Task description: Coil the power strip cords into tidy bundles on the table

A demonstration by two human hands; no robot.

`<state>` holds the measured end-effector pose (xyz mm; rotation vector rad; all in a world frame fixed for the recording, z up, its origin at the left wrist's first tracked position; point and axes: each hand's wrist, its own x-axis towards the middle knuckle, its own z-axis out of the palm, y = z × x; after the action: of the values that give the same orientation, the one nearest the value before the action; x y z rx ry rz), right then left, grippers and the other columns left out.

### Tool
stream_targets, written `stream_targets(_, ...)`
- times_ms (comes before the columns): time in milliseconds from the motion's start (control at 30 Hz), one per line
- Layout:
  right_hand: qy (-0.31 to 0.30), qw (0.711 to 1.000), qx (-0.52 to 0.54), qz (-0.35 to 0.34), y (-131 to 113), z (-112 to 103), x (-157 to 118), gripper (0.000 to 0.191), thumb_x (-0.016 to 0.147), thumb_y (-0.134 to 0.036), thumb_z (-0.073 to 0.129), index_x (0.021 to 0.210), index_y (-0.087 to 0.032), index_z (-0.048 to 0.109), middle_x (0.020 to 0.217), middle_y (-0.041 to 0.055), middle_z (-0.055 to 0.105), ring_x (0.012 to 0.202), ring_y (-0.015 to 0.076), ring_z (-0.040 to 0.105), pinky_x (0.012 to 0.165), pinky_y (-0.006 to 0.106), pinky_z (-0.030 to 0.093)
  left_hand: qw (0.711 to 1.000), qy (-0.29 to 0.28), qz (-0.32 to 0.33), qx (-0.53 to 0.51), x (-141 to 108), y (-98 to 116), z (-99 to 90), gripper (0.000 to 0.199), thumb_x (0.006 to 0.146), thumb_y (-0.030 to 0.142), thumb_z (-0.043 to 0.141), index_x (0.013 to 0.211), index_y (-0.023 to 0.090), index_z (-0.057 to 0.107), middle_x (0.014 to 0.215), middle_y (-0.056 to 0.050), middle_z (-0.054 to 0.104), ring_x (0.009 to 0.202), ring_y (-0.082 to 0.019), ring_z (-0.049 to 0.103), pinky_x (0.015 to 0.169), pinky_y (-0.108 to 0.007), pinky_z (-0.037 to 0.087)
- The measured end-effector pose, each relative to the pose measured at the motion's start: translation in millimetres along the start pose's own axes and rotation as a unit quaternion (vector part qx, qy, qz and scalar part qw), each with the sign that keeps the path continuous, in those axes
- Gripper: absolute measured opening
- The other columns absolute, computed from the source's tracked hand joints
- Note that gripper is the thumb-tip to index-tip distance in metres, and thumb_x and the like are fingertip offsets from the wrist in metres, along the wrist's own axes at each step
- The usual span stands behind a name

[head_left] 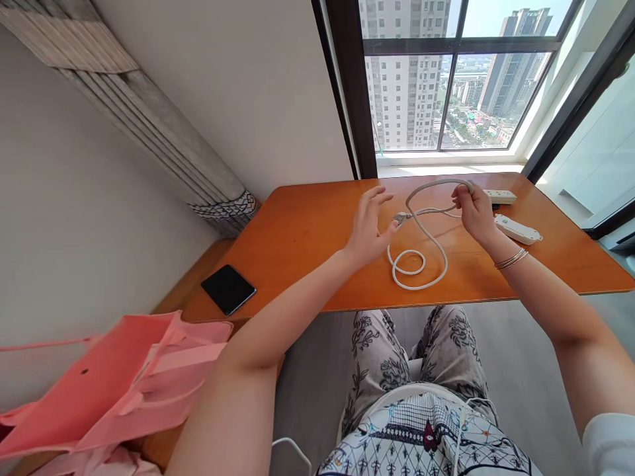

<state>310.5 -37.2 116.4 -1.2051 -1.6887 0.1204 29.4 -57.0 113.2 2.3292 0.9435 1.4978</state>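
Note:
A white cable [441,266] lies in loops on the orange-brown table, and one loop rises up to my right hand [475,210]. The fingers of that hand are pinched round the cable. My left hand [368,228] is raised above the table with its fingers apart, just left of the cable's plug [401,217]. Beyond and beside my right hand are two white power strips, one [501,197] farther back and one [518,230] nearer my wrist.
A black tablet or phone [228,289] lies at the left of the table [292,231]. Pink bags [129,377] stand at the lower left. A window [446,99] is behind the table, and a gathered curtain [163,139] hangs at the left.

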Motion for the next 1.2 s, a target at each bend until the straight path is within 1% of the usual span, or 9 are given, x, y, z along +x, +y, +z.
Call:
stream_targets(67, 0.054, 0.998, -0.014, -0.002, -0.3, -6.8, 6.3, 0.056, 0.107, -0.060, 0.024, 0.097, -0.023, 0.064, 0.079, 0.0030, 0.062, 0.074, 0.0177, 0.062, 0.072, 0.032, 0.051, 0.999, -0.027, -0.009, 0.038, -22.1, -6.6, 12.1, 0.027, 0.091, 0.037, 0.062, 0.113, 0.022, 0.064, 0.121, -0.013, 0.065, 0.111, -0.027, 0.063, 0.097, -0.044, 0.052)
stream_targets(267, 0.091, 0.991, -0.092, -0.032, -8.0, -16.2, 17.2, 0.062, 0.109, -0.054, 0.012, 0.115, -0.024, 0.066, 0.091, 0.0073, 0.064, 0.083, 0.0219, 0.063, 0.076, 0.039, 0.053, 0.918, -0.376, 0.098, 0.080, -68.9, 2.9, 43.8, 0.034, 0.086, 0.041, 0.066, 0.112, 0.020, 0.072, 0.130, -0.016, 0.068, 0.128, -0.034, 0.060, 0.112, -0.053, 0.042)
stream_targets(400, 0.078, 0.974, -0.197, -0.081, -10.6, -29.1, 14.8, 0.060, 0.108, -0.049, 0.014, 0.112, -0.024, 0.069, 0.093, 0.0104, 0.063, 0.094, 0.0269, 0.062, 0.085, 0.044, 0.049, 0.895, -0.429, 0.096, 0.079, -69.6, -1.0, 39.8, 0.019, 0.082, 0.030, 0.066, 0.097, 0.022, 0.073, 0.115, -0.011, 0.076, 0.135, -0.034, 0.057, 0.126, -0.061, 0.018)
stream_targets(567, -0.016, 0.928, -0.342, -0.146, 3.2, -49.8, 14.5, 0.045, 0.103, -0.052, 0.036, 0.097, -0.027, 0.072, 0.083, 0.0095, 0.060, 0.089, 0.0290, 0.056, 0.085, 0.046, 0.042, 0.935, -0.355, 0.004, 0.014, -69.8, -16.5, 23.6, 0.012, 0.089, 0.026, 0.055, 0.085, 0.021, 0.065, 0.112, -0.007, 0.077, 0.126, -0.028, 0.066, 0.128, -0.065, 0.007)
stream_targets(700, -0.074, 0.898, -0.415, -0.130, 22.4, -53.2, 12.3, 0.042, 0.103, -0.044, 0.036, 0.099, -0.026, 0.074, 0.085, 0.0092, 0.066, 0.092, 0.0283, 0.055, 0.086, 0.042, 0.038, 0.965, -0.166, -0.146, -0.140, -69.6, -31.3, 20.1, 0.026, 0.092, 0.047, 0.057, 0.084, 0.022, 0.060, 0.109, -0.008, 0.078, 0.107, -0.026, 0.072, 0.122, -0.060, 0.031)
stream_targets(767, -0.121, 0.888, -0.432, -0.100, 31.8, -51.3, 8.1, 0.042, 0.103, -0.040, 0.038, 0.107, -0.023, 0.076, 0.095, 0.0116, 0.071, 0.098, 0.0301, 0.057, 0.087, 0.042, 0.038, 0.942, -0.021, -0.234, -0.240, -65.0, -40.0, 20.8, 0.038, 0.090, 0.059, 0.059, 0.079, 0.023, 0.056, 0.094, -0.007, 0.077, 0.097, -0.027, 0.074, 0.109, -0.053, 0.047)
stream_targets(867, -0.199, 0.873, -0.442, -0.049, 42.8, -46.3, 0.5, 0.042, 0.101, -0.039, 0.043, 0.120, -0.019, 0.075, 0.112, 0.0155, 0.074, 0.107, 0.0332, 0.061, 0.091, 0.043, 0.039, 0.859, 0.148, -0.344, -0.348, -53.7, -51.4, 19.1, 0.044, 0.087, 0.063, 0.065, 0.075, 0.023, 0.052, 0.072, -0.002, 0.068, 0.085, -0.025, 0.076, 0.092, -0.043, 0.056)
stream_targets(967, -0.271, 0.844, -0.464, 0.009, 47.5, -40.3, -4.0, 0.045, 0.098, -0.041, 0.049, 0.132, -0.020, 0.070, 0.121, 0.0162, 0.073, 0.111, 0.0339, 0.064, 0.088, 0.042, 0.044, 0.826, 0.193, -0.376, -0.373, -43.5, -58.0, 12.0, 0.045, 0.086, 0.063, 0.067, 0.074, 0.022, 0.053, 0.067, 0.000, 0.065, 0.081, -0.024, 0.076, 0.091, -0.041, 0.057)
stream_targets(1200, -0.412, 0.764, -0.478, 0.133, 42.8, -23.2, -3.2, 0.042, 0.095, -0.042, 0.059, 0.130, -0.021, 0.070, 0.130, 0.0183, 0.071, 0.116, 0.0337, 0.068, 0.085, 0.039, 0.053, 0.855, 0.205, -0.323, -0.349, -36.4, -64.9, -11.7, 0.047, 0.086, 0.066, 0.067, 0.073, 0.021, 0.059, 0.071, -0.003, 0.071, 0.080, -0.022, 0.076, 0.092, -0.040, 0.057)
